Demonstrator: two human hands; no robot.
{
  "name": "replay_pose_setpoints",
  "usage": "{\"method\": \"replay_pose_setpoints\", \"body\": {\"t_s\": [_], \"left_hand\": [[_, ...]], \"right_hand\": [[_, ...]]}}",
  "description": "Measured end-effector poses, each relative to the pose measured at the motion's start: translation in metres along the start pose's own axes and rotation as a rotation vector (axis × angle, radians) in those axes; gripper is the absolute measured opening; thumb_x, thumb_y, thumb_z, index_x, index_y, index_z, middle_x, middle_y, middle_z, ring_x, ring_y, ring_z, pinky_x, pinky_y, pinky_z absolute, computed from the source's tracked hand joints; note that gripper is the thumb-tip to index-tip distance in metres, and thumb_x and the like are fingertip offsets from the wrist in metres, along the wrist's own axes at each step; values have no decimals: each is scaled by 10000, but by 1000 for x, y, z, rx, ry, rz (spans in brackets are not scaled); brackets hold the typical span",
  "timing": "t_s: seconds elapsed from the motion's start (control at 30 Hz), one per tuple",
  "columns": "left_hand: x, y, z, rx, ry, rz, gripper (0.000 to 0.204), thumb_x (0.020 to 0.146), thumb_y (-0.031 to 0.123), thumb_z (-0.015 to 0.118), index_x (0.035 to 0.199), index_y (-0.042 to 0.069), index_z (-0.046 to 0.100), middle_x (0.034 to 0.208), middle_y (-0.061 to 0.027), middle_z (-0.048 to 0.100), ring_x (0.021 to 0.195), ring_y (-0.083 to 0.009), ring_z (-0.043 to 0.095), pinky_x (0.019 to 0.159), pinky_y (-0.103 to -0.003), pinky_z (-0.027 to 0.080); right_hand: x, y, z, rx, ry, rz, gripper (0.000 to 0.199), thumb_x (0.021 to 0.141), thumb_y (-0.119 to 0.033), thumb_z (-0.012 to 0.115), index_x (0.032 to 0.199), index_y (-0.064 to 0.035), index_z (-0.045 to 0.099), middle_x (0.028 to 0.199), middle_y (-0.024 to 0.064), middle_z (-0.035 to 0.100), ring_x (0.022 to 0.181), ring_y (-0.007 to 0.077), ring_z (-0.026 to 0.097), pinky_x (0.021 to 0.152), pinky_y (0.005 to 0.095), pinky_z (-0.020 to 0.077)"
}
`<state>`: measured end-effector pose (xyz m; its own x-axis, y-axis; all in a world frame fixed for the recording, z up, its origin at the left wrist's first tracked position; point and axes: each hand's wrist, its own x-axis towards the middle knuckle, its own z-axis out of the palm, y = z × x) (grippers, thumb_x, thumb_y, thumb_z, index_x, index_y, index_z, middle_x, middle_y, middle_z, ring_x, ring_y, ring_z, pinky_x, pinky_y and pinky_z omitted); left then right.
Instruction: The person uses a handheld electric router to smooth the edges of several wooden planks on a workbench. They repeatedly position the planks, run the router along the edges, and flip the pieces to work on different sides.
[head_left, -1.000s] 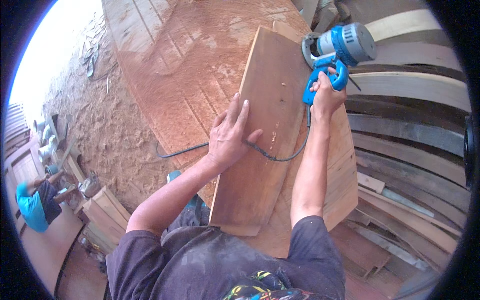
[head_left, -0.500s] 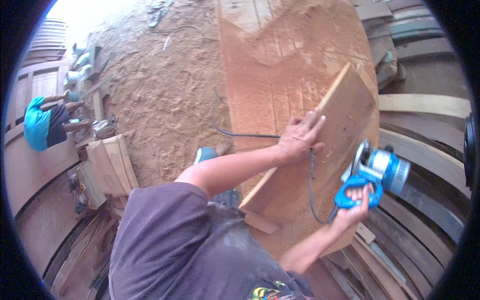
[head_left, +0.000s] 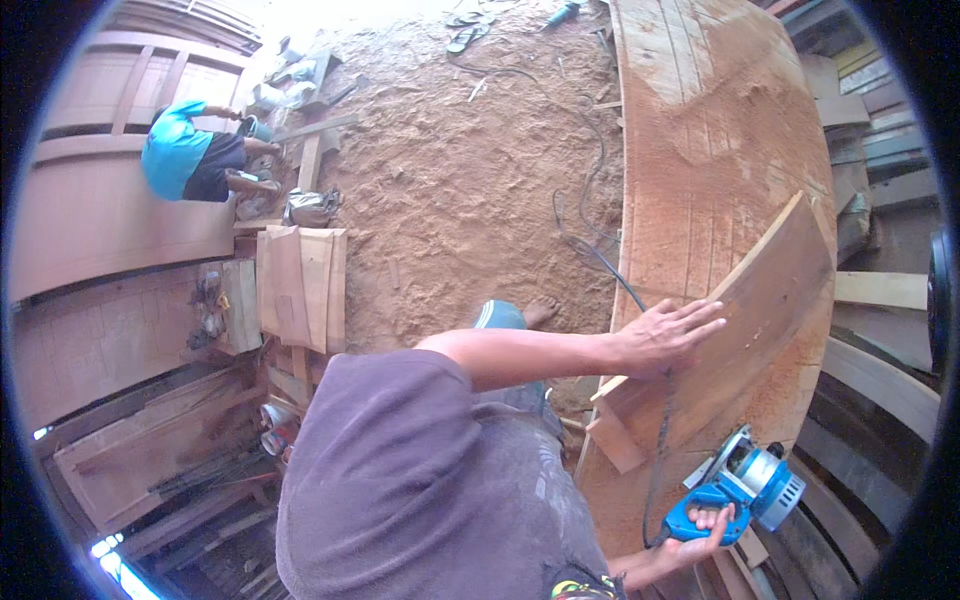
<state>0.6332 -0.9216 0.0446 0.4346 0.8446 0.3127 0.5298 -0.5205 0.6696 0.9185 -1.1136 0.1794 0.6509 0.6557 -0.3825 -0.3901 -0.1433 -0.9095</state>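
Note:
A blue circular saw with a D-shaped handle and a metal base is gripped by my right hand, its fingers wrapped through the handle. It is beside the near end of a brown wooden board. My left hand lies over the board's left edge, fingers stretched out. A black power cord runs past this hand and down to the saw's handle. At the board's near corner lies a small wood offcut. The board rests on a large, sawdust-covered wooden work surface.
Sawdust covers the ground, where the cord trails in loops. Planks are stacked to the right. At the left stand wood panels, and farther off a person in a blue shirt bends over.
The view has swung left, so the scene sits farther right. My right hand has brought the saw nearer to me along the board. My left hand has slid toward the board's near end.

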Motion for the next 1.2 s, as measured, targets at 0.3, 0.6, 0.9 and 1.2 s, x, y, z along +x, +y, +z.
{"method": "replay_pose_setpoints", "body": {"t_s": [0.3, 0.6, 0.9, 1.2], "left_hand": [[-189, 50, -70, -253, -296, -402, 796, 956, 433, 707, 1601, 133, 348, 1347, -160, 665, 1183, -375, 653, 952, -476, 520], [-267, 47, -71, -180, -395, -373, 831, 855, 369, 825, 1554, 134, 443, 1456, -184, 588, 1247, -358, 636, 1051, -482, 511], [-140, 83, -42, 93, -193, -64, 979, 796, 463, 850, 1580, 109, 383, 1650, -167, 355, 1507, -365, 350, 1208, -524, 311], [-95, 61, -6, 268, -558, 360, 1135, 791, 551, 779, 1632, 37, 217, 1708, -165, 226, 1579, -346, 222, 1270, -508, 210]], "right_hand": [[-68, 3, -49, -29, -78, 81, 216, 1023, -129, 581, 1237, -107, 571, 750, -65, 453, 562, 39, 446, 526, 234, 456], [-92, -5, -36, 55, -55, 106, 258, 939, -35, 669, 1177, -87, 583, 676, -32, 462, 546, 89, 470, 513, 299, 452], [-95, 1, -38, -63, 0, 43, 208, 948, -56, 679, 1136, -59, 591, 673, -18, 496, 531, 91, 485, 504, 299, 450], [-101, -6, -35, -94, 47, 56, 200, 955, -55, 662, 1143, -48, 593, 648, -23, 472, 516, 93, 472, 479, 319, 455]]}}
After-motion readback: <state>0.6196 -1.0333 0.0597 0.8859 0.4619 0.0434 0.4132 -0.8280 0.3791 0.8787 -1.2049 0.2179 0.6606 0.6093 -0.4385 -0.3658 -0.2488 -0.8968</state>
